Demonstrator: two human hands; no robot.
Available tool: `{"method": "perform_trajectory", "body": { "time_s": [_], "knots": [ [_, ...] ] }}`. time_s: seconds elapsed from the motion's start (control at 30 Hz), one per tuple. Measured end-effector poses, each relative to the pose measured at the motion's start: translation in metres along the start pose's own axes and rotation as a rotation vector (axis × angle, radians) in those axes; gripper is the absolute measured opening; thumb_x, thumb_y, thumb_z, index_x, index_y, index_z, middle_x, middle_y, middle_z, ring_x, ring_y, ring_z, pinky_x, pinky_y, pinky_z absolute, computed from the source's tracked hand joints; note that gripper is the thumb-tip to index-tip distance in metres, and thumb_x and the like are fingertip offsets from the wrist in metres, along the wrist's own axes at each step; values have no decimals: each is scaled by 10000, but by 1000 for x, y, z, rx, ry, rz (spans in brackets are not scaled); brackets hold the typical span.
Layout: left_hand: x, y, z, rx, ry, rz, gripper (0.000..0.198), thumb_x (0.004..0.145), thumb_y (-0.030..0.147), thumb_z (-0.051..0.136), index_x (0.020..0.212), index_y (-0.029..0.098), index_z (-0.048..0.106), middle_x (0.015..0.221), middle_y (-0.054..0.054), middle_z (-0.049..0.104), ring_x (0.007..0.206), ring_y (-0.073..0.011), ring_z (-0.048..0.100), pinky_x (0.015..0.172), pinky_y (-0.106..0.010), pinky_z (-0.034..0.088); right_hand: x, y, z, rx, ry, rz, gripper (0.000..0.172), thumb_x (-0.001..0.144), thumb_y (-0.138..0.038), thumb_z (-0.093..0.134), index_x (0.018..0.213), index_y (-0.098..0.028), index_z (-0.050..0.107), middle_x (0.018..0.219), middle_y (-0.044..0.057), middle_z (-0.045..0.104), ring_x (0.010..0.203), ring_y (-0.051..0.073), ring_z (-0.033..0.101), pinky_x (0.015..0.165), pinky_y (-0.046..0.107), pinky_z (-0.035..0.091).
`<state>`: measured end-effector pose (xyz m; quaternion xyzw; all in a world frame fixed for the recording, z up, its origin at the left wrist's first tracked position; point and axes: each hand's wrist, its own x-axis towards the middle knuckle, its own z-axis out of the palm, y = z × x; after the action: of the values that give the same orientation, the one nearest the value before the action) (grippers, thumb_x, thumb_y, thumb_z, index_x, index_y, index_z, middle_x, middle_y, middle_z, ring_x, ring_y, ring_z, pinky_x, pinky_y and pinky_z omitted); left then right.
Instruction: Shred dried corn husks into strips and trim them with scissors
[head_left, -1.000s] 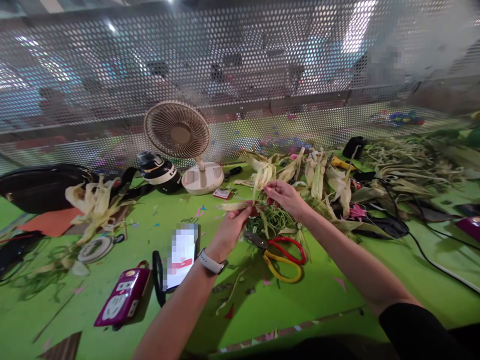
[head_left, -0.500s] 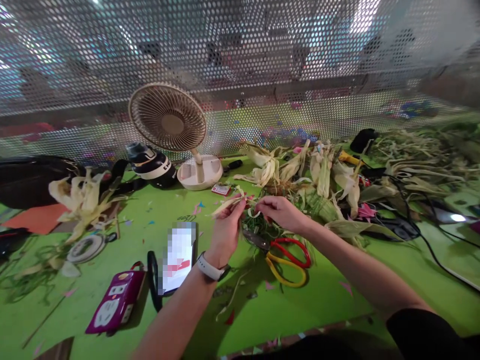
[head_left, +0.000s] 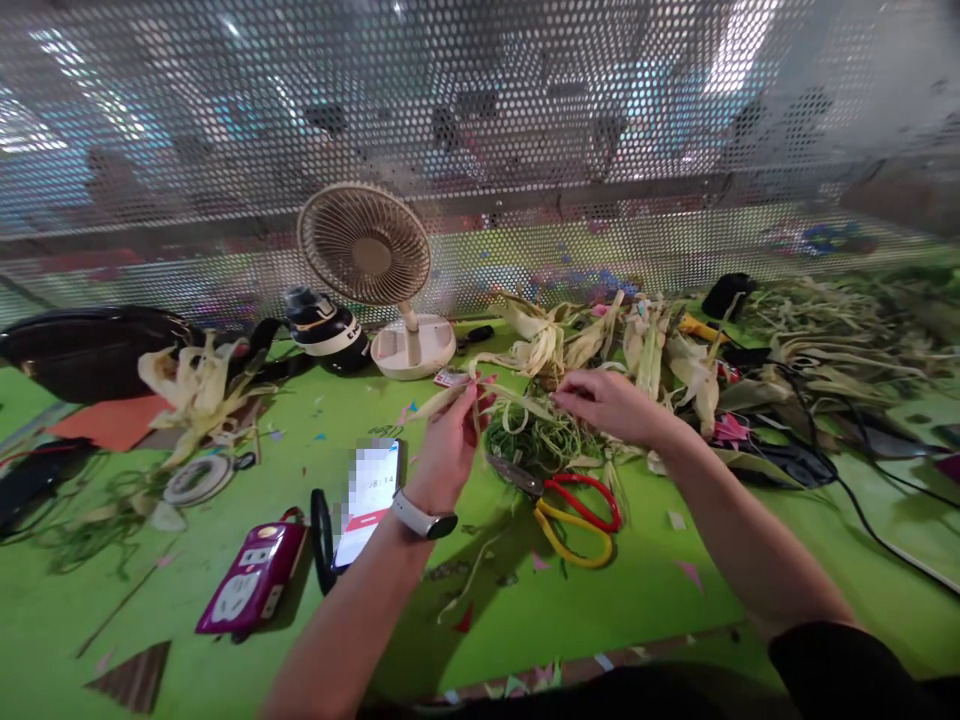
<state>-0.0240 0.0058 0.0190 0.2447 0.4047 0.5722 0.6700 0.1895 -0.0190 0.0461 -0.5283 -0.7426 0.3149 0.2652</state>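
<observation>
My left hand [head_left: 448,432], with a pale watch on its wrist, is closed on a bundle of pale husk strips [head_left: 433,403]. From that bundle a light strip [head_left: 519,392] runs across to my right hand [head_left: 604,403], whose fingers pinch near its far end. Below the strip lies a tangle of thin green shreds [head_left: 529,435]. Scissors [head_left: 577,515] with one red and one yellow handle rest just in front of it, blades partly under the shreds. Several dried corn husks [head_left: 540,340] spread out behind my hands.
A phone [head_left: 367,500] and a purple power strip [head_left: 255,580] lie at left. Behind stand a beige fan [head_left: 367,250] and a black bottle [head_left: 330,335], before a perforated metal screen [head_left: 525,120]. A roll of white tape [head_left: 199,480] is far left; black cables [head_left: 814,400] cross the right side.
My right hand has moved right, away from my left hand, and the strip now stretches between them. The view has shifted slightly, so the fan and phone appear farther right.
</observation>
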Motion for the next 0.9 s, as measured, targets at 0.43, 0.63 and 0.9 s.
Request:
{"method": "perform_trajectory", "body": {
  "time_s": [0.43,0.63,0.9],
  "knots": [
    [-10,-11,7,-9,-90,-38,231,717,264,695,909,135,686,836,-34,724,698,-112,631,605,-208,457,6,-16,105,308,-73,38,93,847,-264,540,802,-184,526,739,22,665,668,151,627,595,246,465],
    [0,-15,-4,165,-64,120,296,688,347,735,937,190,703,1029,-38,710,852,-153,644,692,-244,481,-2,-25,78,-148,75,-3,105,883,-221,482,902,-177,576,795,63,673,694,192,617,649,297,442],
    [-1,-13,-3,327,-148,150,239,666,252,720,899,196,708,935,-49,729,894,-176,631,749,-260,464,-4,-22,62,-437,123,-218,258,951,-223,411,975,-191,666,898,84,674,821,184,620,709,267,434]
  ]
}}
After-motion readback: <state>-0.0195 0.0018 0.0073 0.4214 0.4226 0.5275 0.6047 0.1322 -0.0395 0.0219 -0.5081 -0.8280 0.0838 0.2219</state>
